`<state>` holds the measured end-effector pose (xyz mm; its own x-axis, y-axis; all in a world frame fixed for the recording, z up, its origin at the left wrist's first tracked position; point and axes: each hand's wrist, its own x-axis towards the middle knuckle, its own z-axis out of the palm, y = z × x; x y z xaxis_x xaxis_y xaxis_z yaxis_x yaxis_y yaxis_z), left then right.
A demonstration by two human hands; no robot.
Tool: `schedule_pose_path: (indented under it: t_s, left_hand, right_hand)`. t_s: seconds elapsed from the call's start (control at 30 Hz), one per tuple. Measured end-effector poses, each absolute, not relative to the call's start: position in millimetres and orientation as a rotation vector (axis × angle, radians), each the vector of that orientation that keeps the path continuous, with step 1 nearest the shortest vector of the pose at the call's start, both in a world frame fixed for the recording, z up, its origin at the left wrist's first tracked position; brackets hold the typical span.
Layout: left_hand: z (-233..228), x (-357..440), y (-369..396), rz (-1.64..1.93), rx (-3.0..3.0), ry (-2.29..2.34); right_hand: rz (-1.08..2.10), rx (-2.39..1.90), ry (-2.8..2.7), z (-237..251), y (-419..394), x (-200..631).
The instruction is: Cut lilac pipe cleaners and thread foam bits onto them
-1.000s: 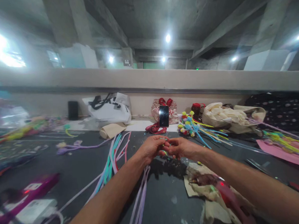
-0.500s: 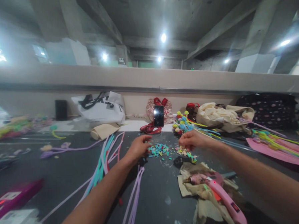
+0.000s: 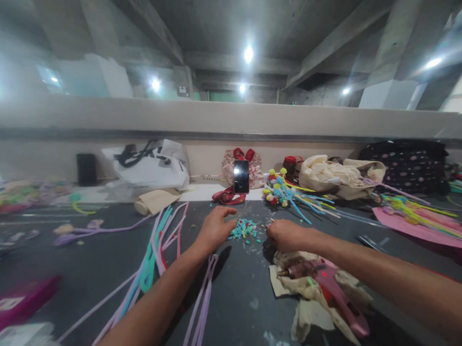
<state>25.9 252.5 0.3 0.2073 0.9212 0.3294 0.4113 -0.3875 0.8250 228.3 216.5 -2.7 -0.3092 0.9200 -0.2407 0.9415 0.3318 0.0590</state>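
Lowered since before, right hand (image 3: 283, 236) is fisted, contents unseen; left hand (image 3: 214, 228) loosely open by teal bits (image 3: 244, 229).

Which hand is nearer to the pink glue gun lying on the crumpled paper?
Right. The right hand rests closed just above the pink glue gun, at the edge of the crumpled paper. The left hand lies farther left, beside the pile of turquoise bits.

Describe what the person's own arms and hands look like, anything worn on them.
Both forearms are bare from the bottom edge of the picture to the wrists: no sleeves show. The left hand and the right hand wear no gloves, and no watch, bracelet or ring can be seen on either. The fingers are too small and blurred to show any finer marks.
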Motion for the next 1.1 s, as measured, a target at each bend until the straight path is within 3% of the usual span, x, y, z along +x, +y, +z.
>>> schedule_pose_path:
  t_s: [0.33,0.7,1.1]
  left_hand:
    - [14,22,229,1.135,1.942,1.215]
    - [19,21,220,1.100,1.856,1.195]
    - [25,36,214,0.904,1.404,0.866]
  right_hand:
    - [-0.272,1.888,2.537,31,234,246]
    - [-1.484,1.821,2.813,39,225,240]
    - [-2.083,1.602,2.833,48,228,212]
